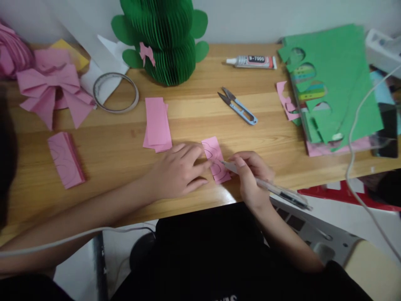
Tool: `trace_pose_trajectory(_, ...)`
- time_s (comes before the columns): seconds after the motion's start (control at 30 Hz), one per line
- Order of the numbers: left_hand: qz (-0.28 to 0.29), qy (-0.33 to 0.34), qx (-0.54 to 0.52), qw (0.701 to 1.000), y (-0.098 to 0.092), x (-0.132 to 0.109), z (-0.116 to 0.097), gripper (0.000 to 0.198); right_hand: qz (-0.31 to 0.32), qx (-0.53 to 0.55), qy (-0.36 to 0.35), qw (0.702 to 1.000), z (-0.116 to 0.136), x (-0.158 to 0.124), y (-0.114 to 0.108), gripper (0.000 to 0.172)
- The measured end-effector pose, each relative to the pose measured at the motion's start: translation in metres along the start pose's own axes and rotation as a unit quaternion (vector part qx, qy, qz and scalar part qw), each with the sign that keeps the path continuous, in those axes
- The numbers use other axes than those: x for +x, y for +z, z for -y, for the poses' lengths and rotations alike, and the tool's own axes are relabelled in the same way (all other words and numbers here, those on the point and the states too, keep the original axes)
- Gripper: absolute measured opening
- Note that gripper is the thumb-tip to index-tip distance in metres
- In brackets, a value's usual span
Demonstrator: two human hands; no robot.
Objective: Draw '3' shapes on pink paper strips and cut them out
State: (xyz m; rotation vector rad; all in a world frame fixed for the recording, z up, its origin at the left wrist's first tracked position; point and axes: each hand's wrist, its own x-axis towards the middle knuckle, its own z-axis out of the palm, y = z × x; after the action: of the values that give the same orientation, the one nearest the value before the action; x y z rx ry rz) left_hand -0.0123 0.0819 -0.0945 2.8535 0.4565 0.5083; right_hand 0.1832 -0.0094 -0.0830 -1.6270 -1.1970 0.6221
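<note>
A small pink paper strip lies near the front edge of the wooden table. My left hand rests flat on the table with its fingertips pressing the strip's left side. My right hand grips a clear-barrelled pen, whose tip touches the strip where curved lines are drawn.
Around lie a stack of pink strips, another marked pink stack, a pink paper bow, a tape ring, a green honeycomb paper cactus, blue snips, a glue tube, cut green sheets and a white cable.
</note>
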Motion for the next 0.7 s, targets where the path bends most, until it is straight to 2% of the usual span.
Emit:
trace_pose_trajectory(0.13,-0.006,0.003,0.002,1.000,0.0008,0.0003,-0.0002,0.031,-0.019,-0.006,0.014,1.000,-0.0035,-0.0003,0.0021,0.012)
trace_pose_trajectory(0.37,-0.012,0.006,0.013,1.000,-0.0020,0.0016,-0.0019,0.028,-0.009,-0.030,0.011,0.999,-0.0013,0.0025,0.0051,0.014)
trace_pose_trajectory(0.7,-0.018,0.010,0.026,0.999,0.0002,0.0002,-0.0023,0.025,-0.030,-0.057,0.003,0.998,-0.0002,0.0049,0.0098,0.019)
